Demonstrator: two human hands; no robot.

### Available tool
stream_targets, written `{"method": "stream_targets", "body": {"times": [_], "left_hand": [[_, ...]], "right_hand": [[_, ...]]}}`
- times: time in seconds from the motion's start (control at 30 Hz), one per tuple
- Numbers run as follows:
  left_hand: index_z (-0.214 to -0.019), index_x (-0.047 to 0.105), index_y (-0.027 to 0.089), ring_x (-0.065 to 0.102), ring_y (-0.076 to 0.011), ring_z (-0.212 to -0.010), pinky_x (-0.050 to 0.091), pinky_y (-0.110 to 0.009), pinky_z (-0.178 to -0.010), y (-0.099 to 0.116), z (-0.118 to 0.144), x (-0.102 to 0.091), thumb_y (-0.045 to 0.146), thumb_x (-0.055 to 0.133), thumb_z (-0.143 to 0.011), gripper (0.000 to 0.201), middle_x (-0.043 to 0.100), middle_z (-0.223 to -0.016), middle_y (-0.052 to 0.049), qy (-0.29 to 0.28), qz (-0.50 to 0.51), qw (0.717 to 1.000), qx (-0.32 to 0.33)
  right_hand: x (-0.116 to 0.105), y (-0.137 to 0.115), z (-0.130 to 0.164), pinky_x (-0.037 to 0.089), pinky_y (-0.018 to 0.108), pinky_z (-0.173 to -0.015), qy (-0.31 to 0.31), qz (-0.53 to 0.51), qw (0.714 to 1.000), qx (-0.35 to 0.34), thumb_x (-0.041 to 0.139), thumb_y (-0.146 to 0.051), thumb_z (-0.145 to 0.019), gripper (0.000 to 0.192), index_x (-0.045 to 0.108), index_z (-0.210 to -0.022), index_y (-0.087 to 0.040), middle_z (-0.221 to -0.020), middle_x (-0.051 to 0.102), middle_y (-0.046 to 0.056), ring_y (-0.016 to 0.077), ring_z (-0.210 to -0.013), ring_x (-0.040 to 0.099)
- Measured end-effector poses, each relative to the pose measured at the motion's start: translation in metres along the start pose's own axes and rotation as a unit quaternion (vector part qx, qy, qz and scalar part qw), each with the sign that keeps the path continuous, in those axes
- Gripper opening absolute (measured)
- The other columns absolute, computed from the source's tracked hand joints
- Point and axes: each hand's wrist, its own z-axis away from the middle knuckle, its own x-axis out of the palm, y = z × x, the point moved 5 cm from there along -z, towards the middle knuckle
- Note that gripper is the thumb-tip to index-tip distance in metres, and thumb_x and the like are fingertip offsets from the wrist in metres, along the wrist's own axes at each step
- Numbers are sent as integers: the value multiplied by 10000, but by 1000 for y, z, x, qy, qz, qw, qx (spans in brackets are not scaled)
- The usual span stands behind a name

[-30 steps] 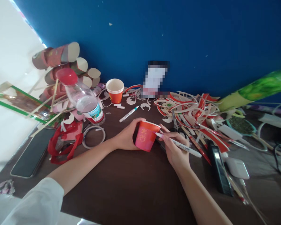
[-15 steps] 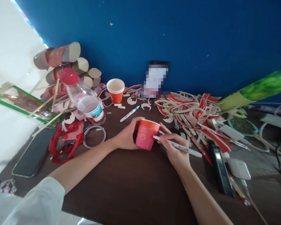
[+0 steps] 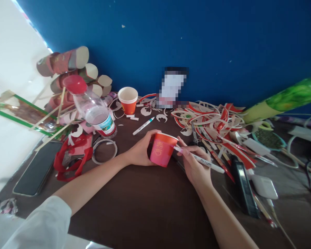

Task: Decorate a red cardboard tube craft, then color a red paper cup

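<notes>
Red paper cup (image 3: 162,150) is gripped by the left hand (image 3: 140,150) on the bench (image 3: 145,207); its right side is touched by the white marker (image 3: 200,159) pinched in the right hand (image 3: 195,166).

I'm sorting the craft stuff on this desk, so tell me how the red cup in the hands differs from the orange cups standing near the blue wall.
The held red cup is a single cup, tilted, gripped by the left hand, with the white marker in the right hand at its side. The orange cups are a nested stack, upright, untouched on the table. The held cup looks redder with a pale printed design; the stack looks plain orange. Both are paper cups with white insides.
</notes>
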Motion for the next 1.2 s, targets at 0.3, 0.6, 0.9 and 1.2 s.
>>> {"method": "stream_targets", "body": {"times": [0.3, 0.6, 0.9, 1.2], "left_hand": [[-1364, 242, 254, 458, -356, -1304, 391, -520, -1083, -2, 1, 0, 345, 870, -563, 1022, 427, -1391, -165, 4, 18, 1000, -1], [-1334, 266, 261, 511, -333, -1241, 414, -518, -1050, -1, -1, 0, 346, 875, -549, 997, 448, -1351, -153, 15, 40, 999, 9], [-1343, 260, 250, 477, -349, -1279, 382, -524, -1079, 0, 0, 0, 321, 867, -556, 996, 424, -1368, -164, 7, 30, 999, 14], [-1350, 255, 265, 483, -338, -1271, 386, -519, -1075, -2, 0, 0, 345, 879, -536, 1028, 426, -1376, -154, 5, 34, 999, 11]], "right_hand": [[-4, 6, 0, 496, 487, -1009, -12, 24, 1000, 4, 777, -314, -719, 87, 716, -686, -262, -692, 749, 18, 303, -1240, 577], [-5, 10, 2, 513, 518, -979, -69, 22, 997, 23, 775, -299, -716, 96, 719, -648, -262, -605, 719, 20, 335, -1159, 632], [3, -4, -2, 480, 492, -1018, -4, -14, 1000, 12, 806, -385, -675, 180, 689, -606, -268, -561, 681, -6, 304, -1157, 638], [-2, 4, -2, 473, 490, -1023, -13, 2, 1000, 22, 789, -371, -695, 150, 695, -635, -271, -604, 704, 4, 298, -1228, 587]]}}
